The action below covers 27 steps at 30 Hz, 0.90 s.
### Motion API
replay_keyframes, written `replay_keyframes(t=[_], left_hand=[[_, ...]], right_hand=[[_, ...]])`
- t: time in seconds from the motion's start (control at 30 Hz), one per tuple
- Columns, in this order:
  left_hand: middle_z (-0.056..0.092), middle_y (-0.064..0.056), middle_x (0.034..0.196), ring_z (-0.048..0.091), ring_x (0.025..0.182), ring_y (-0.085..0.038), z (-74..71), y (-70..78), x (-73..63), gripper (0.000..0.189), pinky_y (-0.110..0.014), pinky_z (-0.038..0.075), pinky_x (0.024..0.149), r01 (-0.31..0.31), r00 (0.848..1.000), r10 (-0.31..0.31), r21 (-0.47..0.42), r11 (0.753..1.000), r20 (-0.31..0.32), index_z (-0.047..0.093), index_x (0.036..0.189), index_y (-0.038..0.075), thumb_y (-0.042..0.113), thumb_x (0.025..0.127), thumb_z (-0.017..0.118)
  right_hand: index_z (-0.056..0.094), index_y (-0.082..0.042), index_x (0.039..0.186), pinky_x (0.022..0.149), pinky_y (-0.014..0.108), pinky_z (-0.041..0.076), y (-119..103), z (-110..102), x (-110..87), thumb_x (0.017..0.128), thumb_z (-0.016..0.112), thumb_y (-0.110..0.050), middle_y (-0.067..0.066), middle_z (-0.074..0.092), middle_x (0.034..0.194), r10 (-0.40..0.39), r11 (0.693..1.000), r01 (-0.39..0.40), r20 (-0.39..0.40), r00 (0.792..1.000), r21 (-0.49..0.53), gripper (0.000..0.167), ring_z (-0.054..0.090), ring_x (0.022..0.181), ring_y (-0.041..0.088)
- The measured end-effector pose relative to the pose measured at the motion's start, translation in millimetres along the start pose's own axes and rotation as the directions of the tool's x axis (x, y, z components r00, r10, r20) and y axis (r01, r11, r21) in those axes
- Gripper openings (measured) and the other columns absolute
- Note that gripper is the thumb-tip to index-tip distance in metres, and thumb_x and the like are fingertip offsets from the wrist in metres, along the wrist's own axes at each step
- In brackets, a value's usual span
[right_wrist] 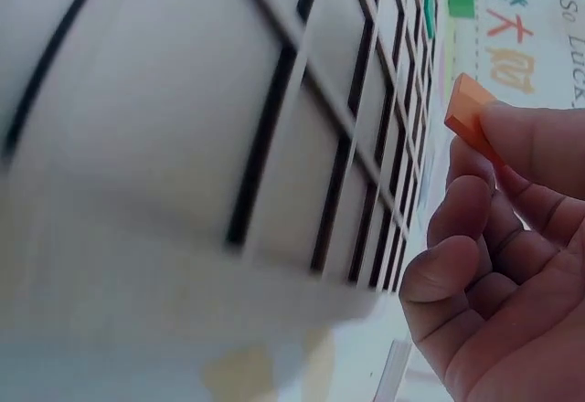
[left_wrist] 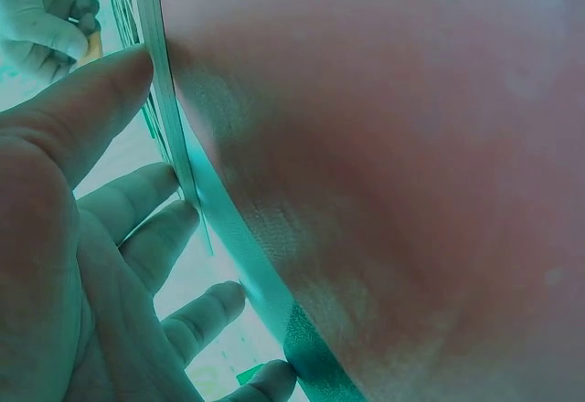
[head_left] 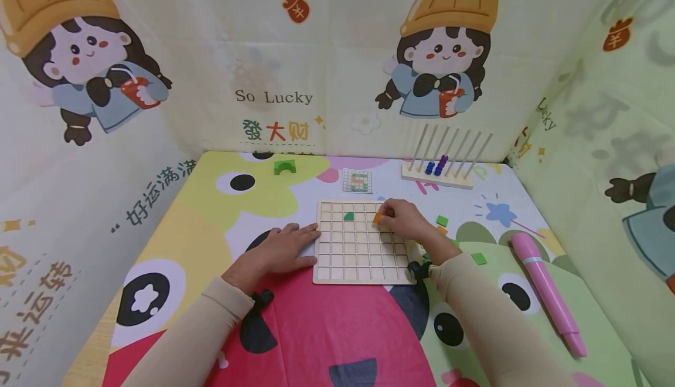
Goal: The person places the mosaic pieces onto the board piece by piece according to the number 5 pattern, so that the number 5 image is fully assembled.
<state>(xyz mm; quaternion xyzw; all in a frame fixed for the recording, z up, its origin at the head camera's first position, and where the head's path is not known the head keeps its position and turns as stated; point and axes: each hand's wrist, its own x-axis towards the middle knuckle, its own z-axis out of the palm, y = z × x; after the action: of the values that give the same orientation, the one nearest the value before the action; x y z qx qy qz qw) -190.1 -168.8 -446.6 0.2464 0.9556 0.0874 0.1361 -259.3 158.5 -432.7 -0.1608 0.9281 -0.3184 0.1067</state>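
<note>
A wooden grid board (head_left: 350,252) lies flat in the middle of the table in the head view. One green tile with a curved edge (head_left: 349,216) sits in a cell of its upper part. My right hand (head_left: 405,221) pinches a small orange tile (right_wrist: 471,110) between thumb and index finger, over the board's upper right cells; its other fingers curl inward in the right wrist view. At the board's left side, my left hand (head_left: 285,250) lies with fingers extended and spread. Its fingertips (left_wrist: 137,68) are right at the board's edge in the left wrist view.
Loose green tiles (head_left: 479,258) and orange ones lie right of the board, partly behind my right forearm. Behind the board are a small pattern card (head_left: 357,181), a peg stand (head_left: 436,182) with beads and a green arch block (head_left: 285,167). A pink pen (head_left: 548,293) lies far right.
</note>
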Motion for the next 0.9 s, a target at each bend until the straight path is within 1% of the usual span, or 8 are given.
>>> replay_keyframes(t=[0.23, 0.4, 0.5, 0.7, 0.9], left_hand=[[0.033, 0.000, 0.170, 0.036, 0.149, -0.038, -3.1, 0.4, 0.5, 0.073, -0.063, 0.037, 0.113, 0.006, 1.000, -0.006, 0.010, 1.000, -0.002, 0.041, 0.161, 0.023, 0.050, 0.097, 0.066], [0.033, 0.000, 0.170, 0.036, 0.150, -0.039, -4.3, 0.8, 1.2, 0.074, -0.063, 0.037, 0.113, 0.004, 1.000, -0.004, 0.004, 1.000, 0.006, 0.041, 0.161, 0.023, 0.050, 0.097, 0.066], [0.033, -0.001, 0.170, 0.036, 0.150, -0.040, -3.9, 0.6, 2.2, 0.075, -0.063, 0.037, 0.113, 0.002, 1.000, -0.001, -0.002, 1.000, 0.011, 0.041, 0.161, 0.023, 0.051, 0.097, 0.067], [0.032, 0.001, 0.170, 0.036, 0.150, -0.038, -1.4, -0.7, 3.6, 0.077, -0.062, 0.037, 0.114, 0.019, 1.000, -0.019, 0.005, 1.000, 0.018, 0.040, 0.161, 0.025, 0.052, 0.095, 0.068], [0.033, 0.000, 0.170, 0.036, 0.149, -0.039, -2.5, 1.1, 1.9, 0.074, -0.062, 0.037, 0.113, 0.017, 1.000, -0.017, 0.004, 1.000, 0.018, 0.041, 0.160, 0.025, 0.051, 0.096, 0.067]], right_hand=[[0.067, -0.006, 0.107, 0.083, 0.038, 0.048, -17, 4, 13.2, 0.102, 0.064, -0.015, 0.007, 0.067, 0.098, -0.042, 0.999, 0.042, 0.023, 0.999, 0.014, 0.010, 0.057, 0.088, 0.022], [0.069, -0.007, 0.103, 0.082, 0.035, 0.047, -25, 10, 23.7, 0.101, 0.065, -0.013, 0.005, 0.067, 0.094, -0.093, 0.996, 0.093, 0.041, 0.995, -0.002, 0.007, 0.057, 0.086, 0.020], [0.068, -0.009, 0.101, 0.080, 0.033, 0.046, -30, 16, 28.3, 0.100, 0.066, -0.012, 0.003, 0.067, 0.092, -0.112, 0.994, 0.113, 0.067, 0.991, -0.012, 0.004, 0.056, 0.084, 0.018], [0.069, -0.010, 0.102, 0.079, 0.033, 0.047, -38, 25, 34.2, 0.100, 0.066, -0.013, 0.002, 0.068, 0.095, -0.123, 0.991, 0.129, 0.121, 0.985, -0.046, 0.005, 0.057, 0.084, 0.017], [0.070, -0.010, 0.103, 0.081, 0.034, 0.049, -43, 31, 35.6, 0.099, 0.067, -0.013, 0.002, 0.071, 0.096, -0.109, 0.991, 0.119, 0.132, 0.985, -0.069, 0.006, 0.059, 0.084, 0.017]])
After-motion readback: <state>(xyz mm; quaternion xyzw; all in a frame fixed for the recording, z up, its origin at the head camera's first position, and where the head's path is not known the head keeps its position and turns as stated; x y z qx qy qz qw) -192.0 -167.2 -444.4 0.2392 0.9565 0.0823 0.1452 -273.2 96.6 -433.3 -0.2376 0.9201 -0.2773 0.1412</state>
